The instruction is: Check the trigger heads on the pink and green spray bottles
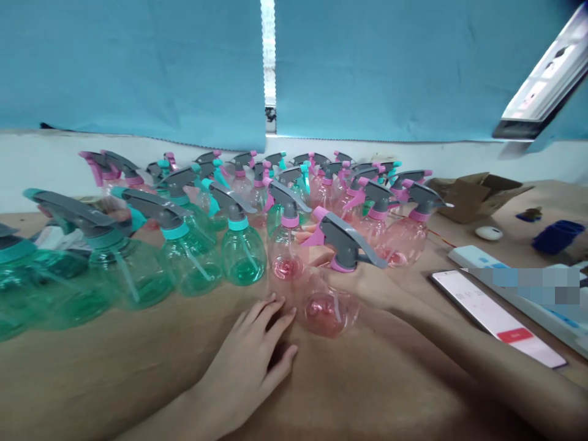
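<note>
My left hand (255, 349) rests palm down on the brown tabletop, fingers stretched and slightly apart, with nothing in it. Just beyond its fingertips stands a clear pink spray bottle (287, 257) with a grey and pink trigger head. Nearer to me, a second pink spray bottle (327, 312) stands right of my left hand. Behind that bottle's head reaches my right hand (319, 252), close to the farther pink bottle. Bottle and trigger hide most of its fingers, so its grip is unclear. Green spray bottles (243, 254) line up to the left.
Several more pink and green spray bottles crowd the back, below a blue curtain (138, 67). To the right lie a phone (496, 318), a white power strip (478, 260), an open cardboard box (473, 196), a white mouse (489, 233) and a dark blue object (558, 237).
</note>
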The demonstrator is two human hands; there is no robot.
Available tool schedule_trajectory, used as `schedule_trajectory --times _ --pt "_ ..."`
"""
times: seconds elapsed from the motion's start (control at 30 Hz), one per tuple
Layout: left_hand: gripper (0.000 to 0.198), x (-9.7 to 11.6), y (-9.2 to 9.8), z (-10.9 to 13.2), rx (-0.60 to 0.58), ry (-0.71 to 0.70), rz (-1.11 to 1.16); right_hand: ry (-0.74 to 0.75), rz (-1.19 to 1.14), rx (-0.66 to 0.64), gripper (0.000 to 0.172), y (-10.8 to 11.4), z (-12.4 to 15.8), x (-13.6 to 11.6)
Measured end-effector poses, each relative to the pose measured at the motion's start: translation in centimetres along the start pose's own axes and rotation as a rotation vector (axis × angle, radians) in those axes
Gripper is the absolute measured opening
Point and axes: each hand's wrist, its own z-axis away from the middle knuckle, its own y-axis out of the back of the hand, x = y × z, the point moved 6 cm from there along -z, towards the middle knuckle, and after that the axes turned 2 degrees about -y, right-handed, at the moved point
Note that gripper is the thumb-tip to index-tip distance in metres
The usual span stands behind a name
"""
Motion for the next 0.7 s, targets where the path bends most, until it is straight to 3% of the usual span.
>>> schedule_trajectory --times 0.27,0.4,0.7 --pt "0.041 0.0 0.0 0.3 0.025 -0.011 0.005 -0.002 0.0 0.067 0.017 0.6 0.3 -0.9" --pt "0.041 0.0 0.0 0.3 0.028 -0.009 0.005 -0.003 0.041 0.144 0.011 1.4 0.8 -1.5" --pt "0.041 0.0 -0.1 0.1 0.025 -0.018 0.002 0.084 -0.01 0.053 0.011 0.3 0.3 -0.3"
